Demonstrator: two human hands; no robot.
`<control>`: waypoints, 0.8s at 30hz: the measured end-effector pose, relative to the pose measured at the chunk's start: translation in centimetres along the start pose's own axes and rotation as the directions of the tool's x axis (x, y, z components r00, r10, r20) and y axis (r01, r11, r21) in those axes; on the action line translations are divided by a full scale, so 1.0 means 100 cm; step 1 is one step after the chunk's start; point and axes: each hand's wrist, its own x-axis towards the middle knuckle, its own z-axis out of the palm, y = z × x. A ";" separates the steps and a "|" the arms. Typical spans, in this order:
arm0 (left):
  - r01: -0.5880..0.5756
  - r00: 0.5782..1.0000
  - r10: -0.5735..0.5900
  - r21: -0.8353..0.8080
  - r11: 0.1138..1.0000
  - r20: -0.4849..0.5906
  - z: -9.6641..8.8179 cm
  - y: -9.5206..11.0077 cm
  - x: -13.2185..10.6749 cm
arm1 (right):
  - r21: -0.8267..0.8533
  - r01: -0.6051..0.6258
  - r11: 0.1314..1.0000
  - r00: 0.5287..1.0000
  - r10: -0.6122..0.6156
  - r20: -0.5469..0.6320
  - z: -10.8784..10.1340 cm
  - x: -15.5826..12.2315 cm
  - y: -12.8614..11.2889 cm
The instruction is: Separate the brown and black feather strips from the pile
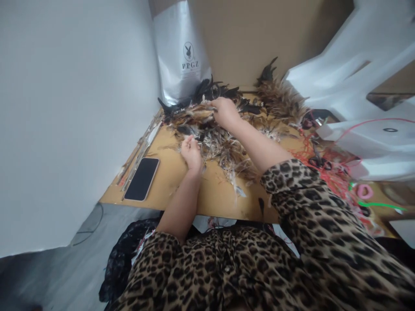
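A loose heap of brown, white and black feathers (223, 147) spreads over the brown tabletop. My right hand (225, 113) reaches into the far part of the heap, its fingers closed in a pinch on feathers there. Closer to me, my left hand (191, 152) is at the heap's left edge with its fingers curled shut. Whatever lies between those fingers is too small to make out. Darker feathers (207, 90) lie behind my right hand, and a brown feather bunch (280, 99) rests to its right.
A phone (142, 179) and thin sticks (139, 149) lie at left beside a white wall (81, 108). Behind stands a silver-white printed bag (181, 52). Tangled red strings (337, 172), white sheeting (340, 73), a pink ring (365, 191) and a green strip (382, 205) are at right.
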 end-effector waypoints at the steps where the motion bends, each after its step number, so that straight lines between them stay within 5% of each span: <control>1: -0.008 1.000 0.008 0.007 1.000 0.000 0.000 0.000 0.000 | 0.019 0.010 1.000 1.000 -0.010 -0.005 -0.007 -0.009 -0.001; 5: -0.015 0.998 0.012 0.047 0.999 0.058 0.000 -0.006 0.000 | 0.093 -0.012 0.996 0.999 0.009 0.033 -0.010 -0.051 0.000; 11: -0.025 0.988 -0.002 0.177 0.984 0.153 -0.001 -0.023 0.000 | 0.406 -0.175 0.897 0.941 0.031 0.336 0.000 -0.095 0.021; 17: -0.184 0.977 0.158 0.200 0.962 0.140 -0.003 -0.024 0.006 | 0.677 -0.314 0.665 0.949 0.204 0.240 -0.023 -0.109 0.036; 20: -0.271 0.960 0.248 0.211 0.939 0.129 -0.004 -0.017 0.006 | 0.637 -0.321 0.701 0.940 0.315 0.127 -0.023 -0.117 0.031; 24: -0.367 0.929 0.347 0.209 0.906 0.130 -0.004 -0.008 0.004 | 0.540 -0.236 0.808 0.969 0.239 0.066 -0.010 -0.128 0.022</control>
